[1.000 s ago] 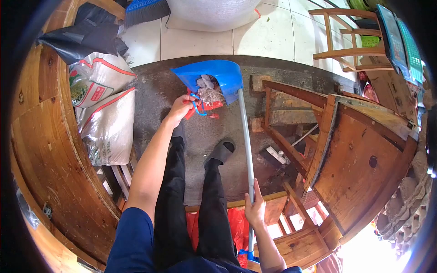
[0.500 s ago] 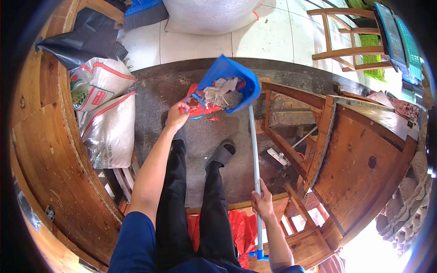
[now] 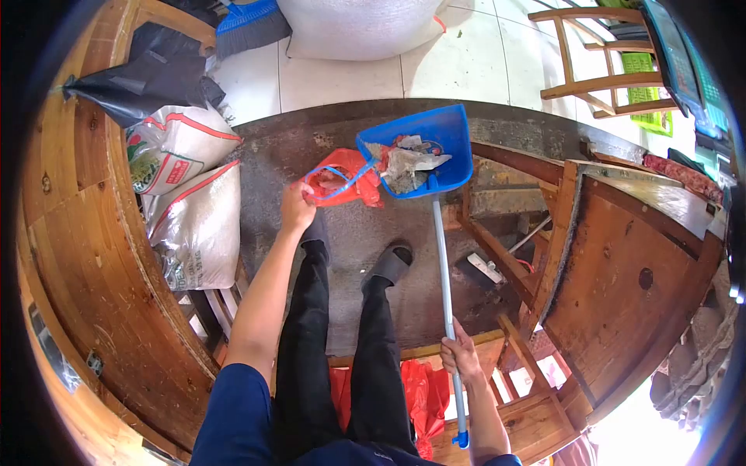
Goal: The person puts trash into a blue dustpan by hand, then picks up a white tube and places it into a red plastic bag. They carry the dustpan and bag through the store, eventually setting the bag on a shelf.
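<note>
A blue dustpan (image 3: 449, 128) holding grey and whitish debris hangs over the dark floor, its long grey handle (image 3: 444, 272) running down toward me. My right hand (image 3: 460, 356) is wrapped round the lower part of that handle. At the pan's left edge is a red plastic bag (image 3: 353, 167) with a blue strip around its opening. My left hand (image 3: 298, 208) pinches the bag's left edge. Some debris lies at the pan's left lip, beside the bag's mouth. How much is inside the bag I cannot tell.
White sacks (image 3: 194, 225) and a black bag (image 3: 163, 70) are at the left beside a wooden table (image 3: 101, 272). A wooden cabinet (image 3: 629, 272) stands at the right. A blue broom (image 3: 250, 29) and a large sack (image 3: 357, 27) lie ahead.
The dustpan has moved right and levelled from its steep tilt. The red bag now shows more fully at its left, and my left hand has shifted slightly down.
</note>
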Tool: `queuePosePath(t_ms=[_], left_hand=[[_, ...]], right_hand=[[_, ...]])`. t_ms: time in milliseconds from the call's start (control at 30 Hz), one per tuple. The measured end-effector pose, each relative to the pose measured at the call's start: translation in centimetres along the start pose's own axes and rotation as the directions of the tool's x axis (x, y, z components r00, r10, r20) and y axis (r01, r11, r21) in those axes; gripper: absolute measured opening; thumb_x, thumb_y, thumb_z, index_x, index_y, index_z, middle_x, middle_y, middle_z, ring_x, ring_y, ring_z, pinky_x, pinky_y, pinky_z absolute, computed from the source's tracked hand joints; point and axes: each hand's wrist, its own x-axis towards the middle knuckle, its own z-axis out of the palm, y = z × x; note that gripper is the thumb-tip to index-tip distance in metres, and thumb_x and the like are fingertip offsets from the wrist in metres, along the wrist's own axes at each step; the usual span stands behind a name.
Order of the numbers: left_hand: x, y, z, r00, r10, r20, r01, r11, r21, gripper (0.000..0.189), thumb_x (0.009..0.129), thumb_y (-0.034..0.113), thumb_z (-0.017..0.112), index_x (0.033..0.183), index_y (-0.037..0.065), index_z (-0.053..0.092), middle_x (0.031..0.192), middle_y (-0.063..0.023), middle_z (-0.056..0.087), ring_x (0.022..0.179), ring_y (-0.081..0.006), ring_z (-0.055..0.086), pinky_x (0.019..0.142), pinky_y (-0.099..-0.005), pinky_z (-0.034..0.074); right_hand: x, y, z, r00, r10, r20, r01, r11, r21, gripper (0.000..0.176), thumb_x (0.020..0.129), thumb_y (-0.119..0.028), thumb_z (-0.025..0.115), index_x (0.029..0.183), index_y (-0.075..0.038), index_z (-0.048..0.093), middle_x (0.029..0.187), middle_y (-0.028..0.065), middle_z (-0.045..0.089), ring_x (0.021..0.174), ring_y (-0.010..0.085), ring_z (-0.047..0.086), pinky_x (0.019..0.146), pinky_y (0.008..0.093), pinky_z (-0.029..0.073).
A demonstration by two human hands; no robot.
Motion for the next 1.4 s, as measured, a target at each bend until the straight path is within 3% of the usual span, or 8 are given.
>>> queuePosePath(t_ms=[567, 800, 900, 967, 1167, 1267, 1333, 1400], left_hand=[[-0.6, 3.8, 1.9, 0.955, 0.085, -0.284, -0.009, 0.966, 0.258, 0.034, 0.066, -0.002, 0.062, 0.096, 0.014, 0.057, 0.117, -0.0166, 0.046, 0.115, -0.0358, 0.041, 0.094, -0.0491, 0.033], [-7.1, 8.4, 6.9, 0.911, 0.41, 0.044, -0.412, 0.903, 0.117, 0.046, 0.062, 0.002, 0.062, 0.106, 0.008, 0.051, 0.114, -0.015, 0.047, 0.107, -0.0339, 0.045, 0.087, -0.0511, 0.034], [-8.9, 6.8, 12.9, 0.99, 0.143, 0.0, -0.142, 0.983, -0.119, 0.048, 0.064, 0.007, 0.066, 0.108, 0.003, 0.048, 0.109, -0.017, 0.049, 0.099, -0.0342, 0.048, 0.083, -0.0476, 0.037], [-8.8, 5.6, 16.4, 0.897, -0.442, 0.019, 0.436, 0.876, -0.206, 0.055, 0.065, 0.017, 0.074, 0.109, -0.001, 0.045, 0.107, -0.02, 0.05, 0.099, -0.0359, 0.05, 0.086, -0.0432, 0.04], [-6.0, 2.4, 22.8, 0.785, -0.619, 0.024, 0.619, 0.781, -0.08, 0.06, 0.068, 0.042, 0.074, 0.107, 0.002, 0.052, 0.1, -0.0209, 0.058, 0.098, -0.0381, 0.054, 0.086, -0.0451, 0.044], [-4.9, 2.2, 22.3, 0.809, -0.576, -0.118, 0.577, 0.816, -0.023, 0.039, 0.069, 0.036, 0.074, 0.085, 0.002, 0.063, 0.082, -0.0207, 0.064, 0.084, -0.038, 0.062, 0.072, -0.0459, 0.047], [-4.3, 2.9, 20.5, 0.758, -0.641, 0.123, 0.65, 0.757, -0.066, 0.029, 0.075, 0.031, 0.067, 0.086, 0.004, 0.063, 0.086, -0.0213, 0.061, 0.094, -0.038, 0.055, 0.079, -0.0446, 0.045], [-4.9, 4.5, 18.4, 0.837, -0.54, 0.084, 0.547, 0.83, -0.113, 0.024, 0.075, 0.026, 0.065, 0.085, 0.003, 0.062, 0.084, -0.0217, 0.059, 0.091, -0.0379, 0.055, 0.076, -0.0447, 0.045]], right_hand=[[-1.5, -1.7, 0.1, 1.0, -0.003, 0.018, 0.002, 0.997, 0.074, 0.066, 0.088, 0.002, 0.041, 0.145, -0.016, 0.011, 0.057, -0.0013, 0.031, 0.039, 0.0066, 0.03, 0.032, 0.0208, 0.03], [-1.0, -2.5, -0.9, 1.0, 0.001, 0.023, -0.003, 0.997, 0.072, 0.066, 0.089, 0.002, 0.041, 0.145, -0.016, 0.011, 0.057, -0.001, 0.032, 0.039, 0.0065, 0.031, 0.032, 0.0206, 0.031], [-0.6, -2.3, -1.7, 1.0, -0.002, 0.03, 0.0, 0.998, 0.064, 0.065, 0.089, 0.001, 0.041, 0.145, -0.015, 0.011, 0.058, -0.0007, 0.033, 0.04, 0.0065, 0.032, 0.032, 0.0204, 0.031], [-0.6, -2.5, -1.6, 1.0, -0.005, 0.019, 0.003, 0.998, 0.069, 0.064, 0.09, 0.001, 0.042, 0.144, -0.013, 0.011, 0.058, -0.0004, 0.034, 0.04, 0.0067, 0.033, 0.032, 0.0204, 0.03], [-0.5, -2.4, -1.8, 1.0, 0.023, 0.007, -0.024, 0.998, 0.061, 0.064, 0.09, 0.002, 0.041, 0.144, -0.013, 0.011, 0.057, -0.0005, 0.033, 0.039, 0.007, 0.033, 0.032, 0.0212, 0.029], [-0.4, -2.3, -1.3, 0.999, 0.049, -0.002, -0.049, 0.997, 0.062, 0.064, 0.089, 0.003, 0.039, 0.144, -0.018, 0.012, 0.054, -0.0013, 0.03, 0.036, 0.0059, 0.029, 0.03, 0.02, 0.025], [-0.3, -2.4, -0.8, 0.999, 0.049, -0.007, -0.048, 0.996, 0.073, 0.064, 0.089, 0.003, 0.039, 0.144, -0.018, 0.013, 0.054, -0.0015, 0.03, 0.036, 0.0058, 0.028, 0.03, 0.0199, 0.025], [-0.5, -2.6, -0.4, 0.999, 0.04, -0.009, -0.039, 0.996, 0.085, 0.064, 0.089, 0.003, 0.039, 0.144, -0.018, 0.013, 0.054, -0.0017, 0.03, 0.036, 0.0057, 0.027, 0.03, 0.0198, 0.025]])
